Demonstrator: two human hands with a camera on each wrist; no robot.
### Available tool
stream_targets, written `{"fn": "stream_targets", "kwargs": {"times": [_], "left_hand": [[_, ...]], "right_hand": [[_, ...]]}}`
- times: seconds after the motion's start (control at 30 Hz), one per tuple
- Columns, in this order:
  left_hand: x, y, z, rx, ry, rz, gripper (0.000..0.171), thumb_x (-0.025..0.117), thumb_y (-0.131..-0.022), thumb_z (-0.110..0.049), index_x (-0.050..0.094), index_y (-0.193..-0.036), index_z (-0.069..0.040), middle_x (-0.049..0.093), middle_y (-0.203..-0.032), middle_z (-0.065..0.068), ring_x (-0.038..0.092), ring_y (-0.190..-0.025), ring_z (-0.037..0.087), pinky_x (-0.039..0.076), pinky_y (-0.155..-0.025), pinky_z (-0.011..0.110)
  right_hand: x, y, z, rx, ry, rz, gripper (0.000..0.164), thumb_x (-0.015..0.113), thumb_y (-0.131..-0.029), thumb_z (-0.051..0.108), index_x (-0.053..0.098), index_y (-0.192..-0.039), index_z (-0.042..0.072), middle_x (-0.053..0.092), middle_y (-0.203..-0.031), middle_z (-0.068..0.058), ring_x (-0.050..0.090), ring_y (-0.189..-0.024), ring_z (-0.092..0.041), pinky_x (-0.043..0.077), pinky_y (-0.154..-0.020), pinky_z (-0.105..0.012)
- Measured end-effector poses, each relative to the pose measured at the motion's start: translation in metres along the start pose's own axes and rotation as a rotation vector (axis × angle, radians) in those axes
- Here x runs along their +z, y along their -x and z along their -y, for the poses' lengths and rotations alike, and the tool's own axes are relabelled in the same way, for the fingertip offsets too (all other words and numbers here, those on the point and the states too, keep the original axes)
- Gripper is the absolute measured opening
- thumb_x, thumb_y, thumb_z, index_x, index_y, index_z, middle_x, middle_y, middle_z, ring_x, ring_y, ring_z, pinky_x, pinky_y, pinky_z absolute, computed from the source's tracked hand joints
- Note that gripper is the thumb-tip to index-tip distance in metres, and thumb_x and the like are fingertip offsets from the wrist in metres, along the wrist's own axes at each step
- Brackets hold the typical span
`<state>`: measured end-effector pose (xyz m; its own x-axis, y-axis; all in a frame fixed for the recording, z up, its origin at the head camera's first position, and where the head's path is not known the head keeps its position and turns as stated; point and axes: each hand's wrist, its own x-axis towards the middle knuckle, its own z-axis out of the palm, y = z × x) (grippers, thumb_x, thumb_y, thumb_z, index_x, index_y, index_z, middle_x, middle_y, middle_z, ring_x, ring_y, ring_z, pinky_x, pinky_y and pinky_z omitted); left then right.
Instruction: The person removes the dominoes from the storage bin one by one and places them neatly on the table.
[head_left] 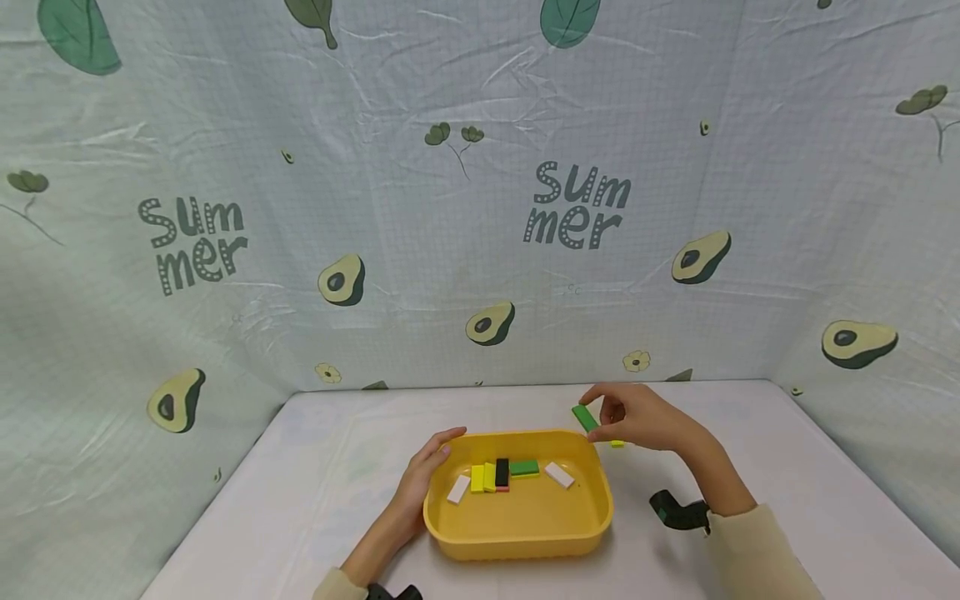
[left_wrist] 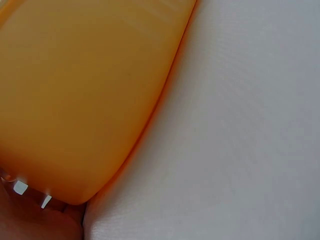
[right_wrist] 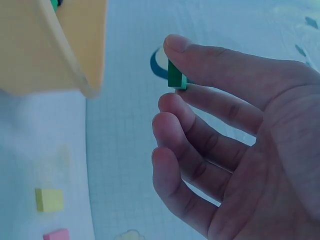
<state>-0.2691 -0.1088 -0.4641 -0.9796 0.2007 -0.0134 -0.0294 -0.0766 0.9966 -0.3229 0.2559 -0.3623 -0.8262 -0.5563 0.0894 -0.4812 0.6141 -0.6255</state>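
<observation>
A yellow plastic tub [head_left: 517, 533] stands on the table. My left hand [head_left: 420, 483] holds its left side near the far corner, the thumb at the rim; in the left wrist view, part of this hand [left_wrist: 37, 220] shows against the tub's outer wall. Beyond the far right corner of the tub, my right hand [head_left: 637, 417] pinches a small green block [head_left: 585, 417] between thumb and index finger. Seen from the right wrist, the other fingers curve loosely below the green block [right_wrist: 175, 75]. A yellow block [head_left: 617, 444] lies under the right hand, mostly hidden in the head view.
Inside the tub lie a white block [head_left: 458, 489], yellow blocks [head_left: 477, 478], a black block [head_left: 502, 472], a green block [head_left: 523, 467] and another white block [head_left: 558, 475]. On the table, a pink block [right_wrist: 56, 235] lies near a yellow block [right_wrist: 50, 200]. A printed sheet [head_left: 420, 208] hangs behind.
</observation>
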Motion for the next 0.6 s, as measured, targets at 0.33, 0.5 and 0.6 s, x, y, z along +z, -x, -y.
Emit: {"fn": "stream_targets", "kwargs": {"times": [0.33, 0.5, 0.6], "left_hand": [[-0.001, -0.002, 0.0, -0.002, -0.019, -0.009, 0.054, 0.041, -0.11, -0.034, 0.041, -0.156, -0.006, 0.048, -0.156, 0.014, 0.051, -0.138, 0.025, 0.043, -0.115, 0.032], [-0.001, -0.003, 0.0, 0.0, -0.016, -0.008, 0.054, 0.04, -0.11, -0.033, 0.041, -0.156, -0.005, 0.048, -0.156, 0.014, 0.052, -0.137, 0.023, 0.044, -0.112, 0.028], [-0.001, -0.002, 0.0, 0.001, -0.007, -0.003, 0.054, 0.041, -0.11, -0.034, 0.04, -0.156, -0.005, 0.048, -0.155, 0.015, 0.052, -0.136, 0.023, 0.045, -0.111, 0.028]], "right_hand": [[-0.018, 0.012, -0.02, 0.043, -0.008, -0.055, 0.045, 0.082, -0.088, 0.026, 0.065, -0.125, 0.006, 0.062, -0.079, 0.0, 0.055, -0.066, -0.012, 0.048, -0.062, -0.026], [-0.023, 0.015, -0.031, 0.075, -0.024, -0.065, 0.047, 0.081, -0.088, 0.024, 0.063, -0.127, 0.004, 0.063, -0.079, -0.001, 0.056, -0.065, -0.014, 0.052, -0.06, -0.027], [-0.024, 0.017, -0.037, 0.095, -0.029, -0.066, 0.049, 0.081, -0.088, 0.025, 0.063, -0.128, 0.003, 0.063, -0.079, -0.002, 0.057, -0.065, -0.015, 0.054, -0.061, -0.028]]}}
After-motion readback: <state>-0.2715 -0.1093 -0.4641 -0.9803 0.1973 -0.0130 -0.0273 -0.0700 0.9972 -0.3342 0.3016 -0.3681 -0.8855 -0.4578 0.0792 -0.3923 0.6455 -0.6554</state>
